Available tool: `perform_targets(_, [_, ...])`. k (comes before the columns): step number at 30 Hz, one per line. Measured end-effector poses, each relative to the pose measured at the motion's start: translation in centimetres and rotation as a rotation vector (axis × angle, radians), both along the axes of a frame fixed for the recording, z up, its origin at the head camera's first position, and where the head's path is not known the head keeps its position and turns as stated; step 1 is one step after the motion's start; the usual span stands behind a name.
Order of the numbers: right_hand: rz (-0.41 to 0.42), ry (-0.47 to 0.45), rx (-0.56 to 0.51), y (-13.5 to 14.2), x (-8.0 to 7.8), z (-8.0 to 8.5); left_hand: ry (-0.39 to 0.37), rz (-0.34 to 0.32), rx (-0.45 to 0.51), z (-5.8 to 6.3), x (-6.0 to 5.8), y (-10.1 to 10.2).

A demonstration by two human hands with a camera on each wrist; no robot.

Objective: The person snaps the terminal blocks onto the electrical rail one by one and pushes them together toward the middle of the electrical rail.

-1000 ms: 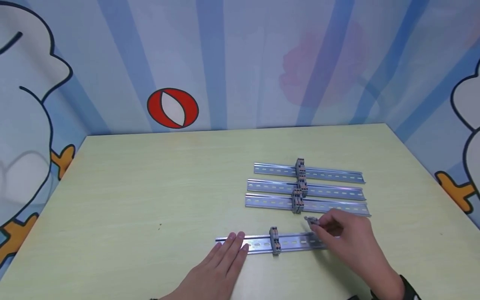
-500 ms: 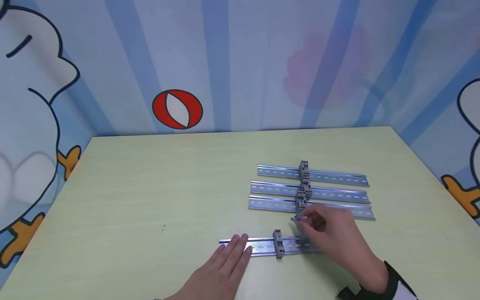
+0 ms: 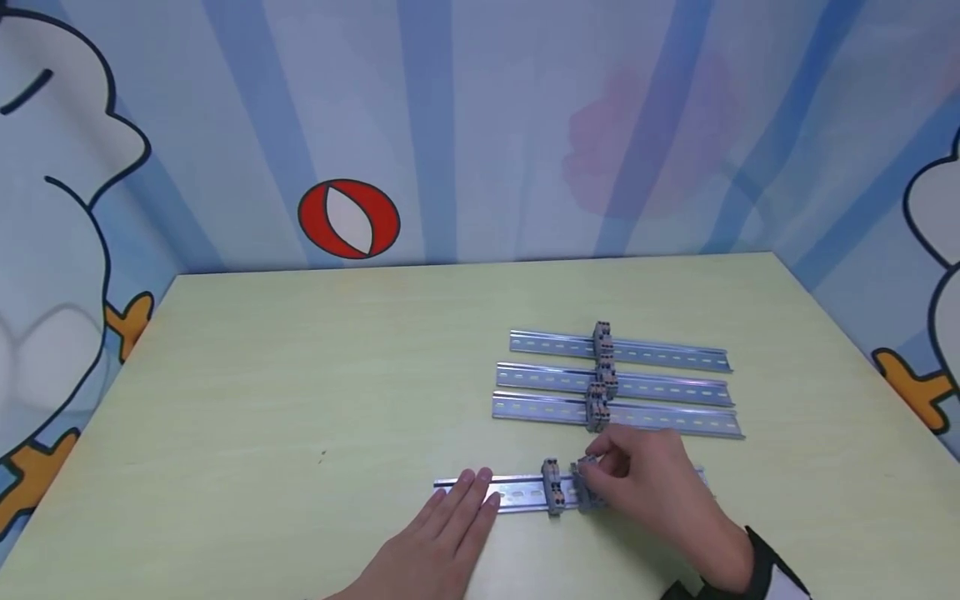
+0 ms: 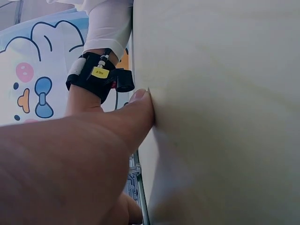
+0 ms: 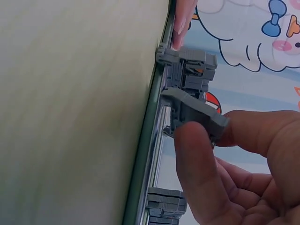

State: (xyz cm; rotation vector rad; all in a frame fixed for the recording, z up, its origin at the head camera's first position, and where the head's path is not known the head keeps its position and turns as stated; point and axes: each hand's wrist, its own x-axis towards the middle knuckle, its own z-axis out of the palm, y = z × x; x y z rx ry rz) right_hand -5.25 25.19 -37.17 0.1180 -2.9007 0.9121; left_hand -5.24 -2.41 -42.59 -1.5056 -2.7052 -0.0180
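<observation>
My left hand rests with straight fingers on the left end of the nearest metal DIN rail. A grey terminal block stands upright across that rail, right of those fingertips. Just right of it, my right hand pinches another grey terminal block between thumb and index finger. In the right wrist view this held terminal block is tilted over the rail beside the mounted one; whether it is seated, I cannot tell. My left thumb touches the tabletop in the left wrist view.
Behind the right hand, three more rails lie roughly parallel: a far rail, a middle rail and a near rail. Each bears grey terminal blocks near its middle. The pale table meets a cartoon-printed backdrop.
My right hand has moved left and toward the near rail, carrying the pinched terminal block down beside the mounted one. My left hand has stayed on the rail's left end.
</observation>
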Motion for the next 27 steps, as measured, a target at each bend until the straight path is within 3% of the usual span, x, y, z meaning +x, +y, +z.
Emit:
perform_targets(5, [-0.013, -0.093, -0.02, -0.2, -0.1, -0.1, 0.021, 0.009, 0.01, -0.2, 0.1, -0.1])
perform_targets(13, [-0.064, -0.15, -0.009, -1.2, -0.2, 0.0, -0.132, 0.042, -0.056, 0.4, 0.0, 0.2])
perform_targets(17, [-0.076, -0.138, 0.06, -1.9, -0.3, 0.1, -0.151, 0.049, -0.052, 0.6, 0.1, 0.2])
perform_targets(21, [-0.035, -0.112, 0.092, -2.3, -0.8, 0.3, -0.149, 0.05, -0.042, 0.7, 0.1, 0.2])
perform_targets(27, [0.065, -0.139, 0.035, -2.1, -1.3, 0.3, -0.106, 0.033, -0.031, 0.5, 0.0, 0.0])
